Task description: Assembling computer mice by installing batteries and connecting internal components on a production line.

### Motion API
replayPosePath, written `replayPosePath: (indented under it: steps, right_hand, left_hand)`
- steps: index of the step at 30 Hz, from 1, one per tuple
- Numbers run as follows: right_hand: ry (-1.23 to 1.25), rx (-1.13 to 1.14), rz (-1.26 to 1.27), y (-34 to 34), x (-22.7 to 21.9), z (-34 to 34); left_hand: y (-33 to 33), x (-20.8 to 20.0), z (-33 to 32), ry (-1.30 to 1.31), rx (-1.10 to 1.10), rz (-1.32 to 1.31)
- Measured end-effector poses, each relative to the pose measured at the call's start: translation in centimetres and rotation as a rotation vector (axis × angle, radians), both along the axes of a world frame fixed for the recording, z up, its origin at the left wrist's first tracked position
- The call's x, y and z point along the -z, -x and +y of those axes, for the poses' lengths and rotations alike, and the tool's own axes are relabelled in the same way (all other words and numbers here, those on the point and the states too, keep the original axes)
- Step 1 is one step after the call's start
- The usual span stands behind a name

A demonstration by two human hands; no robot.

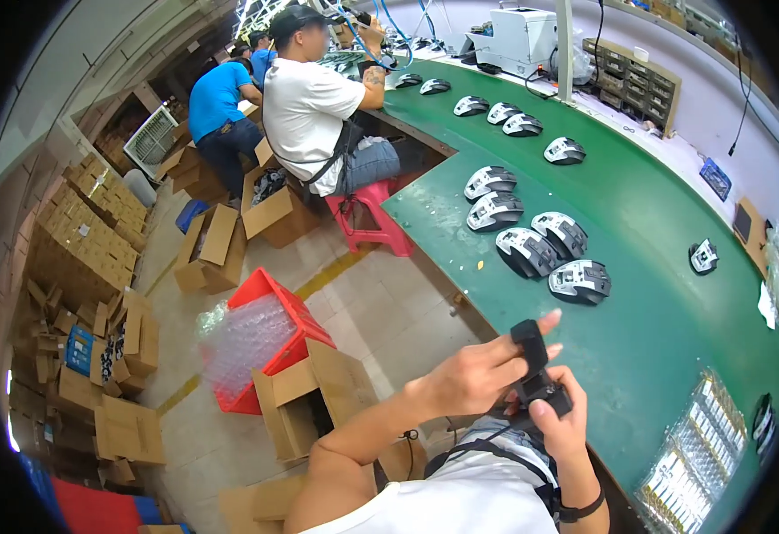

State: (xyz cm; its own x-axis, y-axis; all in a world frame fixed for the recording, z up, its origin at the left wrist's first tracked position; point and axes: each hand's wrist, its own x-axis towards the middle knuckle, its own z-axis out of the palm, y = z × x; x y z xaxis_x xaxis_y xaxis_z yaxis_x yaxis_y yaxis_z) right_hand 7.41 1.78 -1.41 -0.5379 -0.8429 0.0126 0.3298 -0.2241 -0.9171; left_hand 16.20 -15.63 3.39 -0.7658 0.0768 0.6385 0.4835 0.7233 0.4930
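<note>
Both hands are close together in front of my body, over the near edge of the green bench (487, 311). Between them is a small black device (530, 347) with an upright flat part and a boxy lower part; its exact kind I cannot make out. My left hand (465, 378) closes its fingers around the upper part, one fingertip stretched past it. My right hand (563, 427) grips the boxy part, thumb on its near face. A black band circles my right wrist. Beyond my hands lies a grey-and-black computer mouse (580, 281), with several similar mice behind it.
A bubble-wrapped pack (694, 449) lies on the bench to the right, near a lone mouse (703, 257). On the floor at left stand a red crate (296, 325) with bubble wrap and open cartons (296, 392). A seated person (305, 116) works further along the bench.
</note>
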Motion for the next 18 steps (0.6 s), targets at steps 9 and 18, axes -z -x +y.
replayPosePath:
  steps: [9, 18]
  right_hand:
    - [-0.032, -0.1, 0.246, -1.5, -2.6, -1.2]
    - [-0.335, -0.273, 0.655, -3.3, -2.7, -0.9]
  left_hand:
    - [1.0, -1.5, 2.2, -1.142, 0.251, -0.125]
    - [6.9, -3.4, 1.3, -1.018, -0.245, 0.259]
